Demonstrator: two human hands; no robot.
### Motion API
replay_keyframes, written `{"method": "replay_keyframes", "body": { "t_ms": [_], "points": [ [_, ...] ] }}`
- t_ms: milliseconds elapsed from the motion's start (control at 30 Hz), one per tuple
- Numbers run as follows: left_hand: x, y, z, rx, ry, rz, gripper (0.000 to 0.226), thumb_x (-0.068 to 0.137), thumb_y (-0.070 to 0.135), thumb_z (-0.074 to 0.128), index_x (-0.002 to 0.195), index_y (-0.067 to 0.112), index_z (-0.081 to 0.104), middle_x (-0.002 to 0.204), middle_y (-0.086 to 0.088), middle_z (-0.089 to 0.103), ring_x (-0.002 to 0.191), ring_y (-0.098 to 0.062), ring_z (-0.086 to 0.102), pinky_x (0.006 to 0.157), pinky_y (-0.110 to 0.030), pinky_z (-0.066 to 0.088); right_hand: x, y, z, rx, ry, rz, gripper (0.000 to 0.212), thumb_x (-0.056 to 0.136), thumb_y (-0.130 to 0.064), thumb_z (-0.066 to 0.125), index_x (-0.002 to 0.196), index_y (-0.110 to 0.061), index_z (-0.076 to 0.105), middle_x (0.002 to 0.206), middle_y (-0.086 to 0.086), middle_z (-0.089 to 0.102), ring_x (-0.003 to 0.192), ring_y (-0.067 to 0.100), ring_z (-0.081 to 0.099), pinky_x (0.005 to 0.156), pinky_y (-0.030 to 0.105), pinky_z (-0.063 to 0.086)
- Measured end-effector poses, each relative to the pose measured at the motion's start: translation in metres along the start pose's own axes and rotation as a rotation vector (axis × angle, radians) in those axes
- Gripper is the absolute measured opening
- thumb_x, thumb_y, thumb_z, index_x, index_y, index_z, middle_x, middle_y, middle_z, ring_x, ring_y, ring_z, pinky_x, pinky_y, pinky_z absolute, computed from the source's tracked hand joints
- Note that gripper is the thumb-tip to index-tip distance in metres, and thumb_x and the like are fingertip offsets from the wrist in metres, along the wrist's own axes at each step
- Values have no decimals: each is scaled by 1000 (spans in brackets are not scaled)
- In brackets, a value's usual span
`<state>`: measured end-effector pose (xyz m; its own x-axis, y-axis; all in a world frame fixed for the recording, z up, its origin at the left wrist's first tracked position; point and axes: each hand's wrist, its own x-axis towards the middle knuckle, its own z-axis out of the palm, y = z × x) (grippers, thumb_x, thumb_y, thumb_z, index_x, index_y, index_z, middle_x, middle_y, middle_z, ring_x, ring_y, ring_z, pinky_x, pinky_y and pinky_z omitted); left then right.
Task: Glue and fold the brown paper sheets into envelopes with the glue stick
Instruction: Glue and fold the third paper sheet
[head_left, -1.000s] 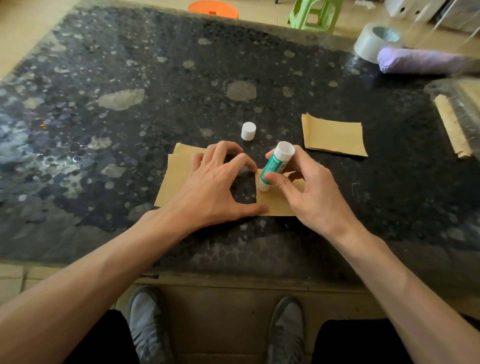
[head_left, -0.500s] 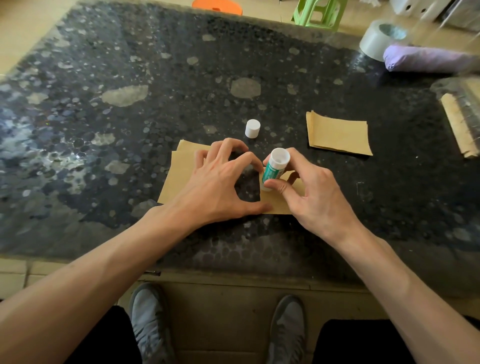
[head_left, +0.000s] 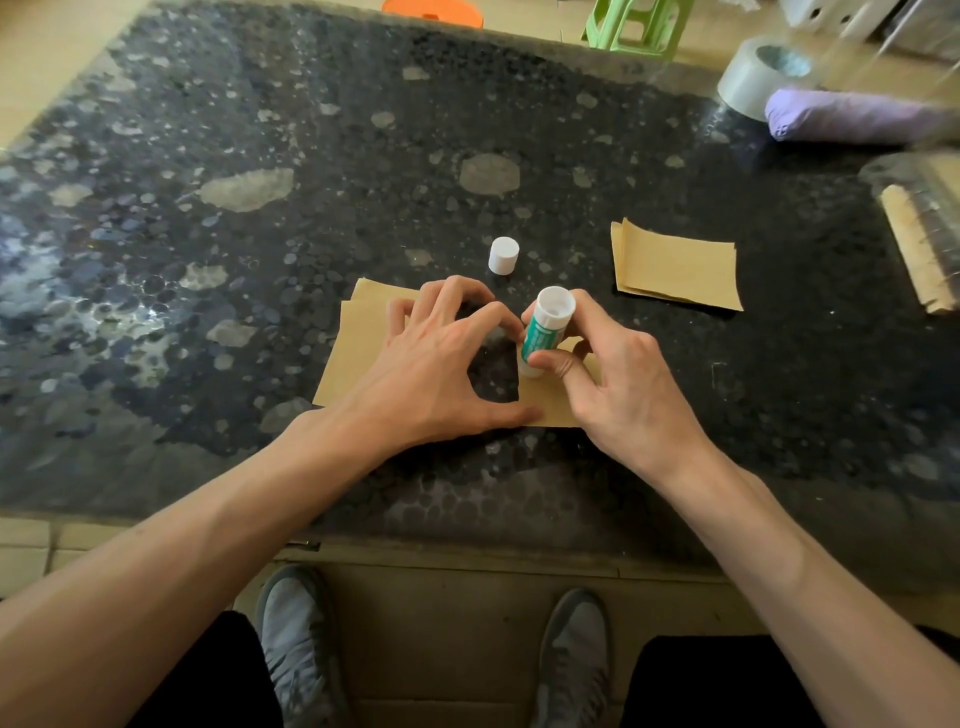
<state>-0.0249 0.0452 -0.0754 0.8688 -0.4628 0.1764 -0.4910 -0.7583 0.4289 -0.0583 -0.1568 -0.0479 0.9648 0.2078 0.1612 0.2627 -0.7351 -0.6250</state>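
Right grip (head_left: 618, 384) holds glue stick (head_left: 543, 332), now tipped more upright.

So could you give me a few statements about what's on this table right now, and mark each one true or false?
1. The right hand holds the glue stick. True.
2. The white cap is on the glue stick. False: it stands by itself on the table, beyond the hands.
3. The left hand presses on the brown paper sheet. True.
4. The other brown paper piece lies to the left of both hands. False: it lies to their right, apart from them.
5. A grey tape roll sits near the table's far right corner. True.
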Motion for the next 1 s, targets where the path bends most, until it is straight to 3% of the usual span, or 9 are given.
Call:
{"method": "replay_keyframes", "body": {
  "t_ms": [100,233,400,633,800,1000],
  "points": [
    [0,0,0,0,-5,-1,69,68,85,65,122,43,54,133,11,42,129,-13,36,101,-33,22,1,0,1,-9,11,-3,28,101,-25,67,127,-20,57,108,-3,70,97,9,63,80,17,50],
    [0,0,-1,7,-4,2,69,69,84,68,123,43,54,134,10,42,130,-13,36,101,-33,22,2,0,2,-19,33,4,30,100,-24,69,127,-19,57,108,-4,70,94,3,58,78,4,43],
    [0,0,-1,5,0,-3,70,68,85,67,122,43,52,132,11,42,128,-13,37,101,-33,22,4,0,3,-36,73,-11,30,98,-31,70,123,-18,59,103,-4,70,91,8,59,75,17,47],
    [2,0,-1,2,-29,-24,77,67,84,68,128,41,51,132,9,40,130,-13,35,103,-34,21,6,-2,5,-38,86,9,31,99,-29,69,125,-18,58,110,-3,71,107,10,61,84,26,56],
    [1,1,-2,10,-34,-26,78,67,85,68,128,40,50,134,9,40,129,-13,34,100,-33,20,9,-1,5,-44,94,5,30,99,-30,68,123,-15,58,109,0,72,101,14,65,84,36,56],
    [2,0,-1,5,-32,-38,81,65,85,67,130,39,51,133,10,40,129,-13,35,100,-32,20,13,-1,6,-50,105,6,32,100,-30,68,126,-16,57,110,1,72,101,15,67,86,38,57]
  ]
}}
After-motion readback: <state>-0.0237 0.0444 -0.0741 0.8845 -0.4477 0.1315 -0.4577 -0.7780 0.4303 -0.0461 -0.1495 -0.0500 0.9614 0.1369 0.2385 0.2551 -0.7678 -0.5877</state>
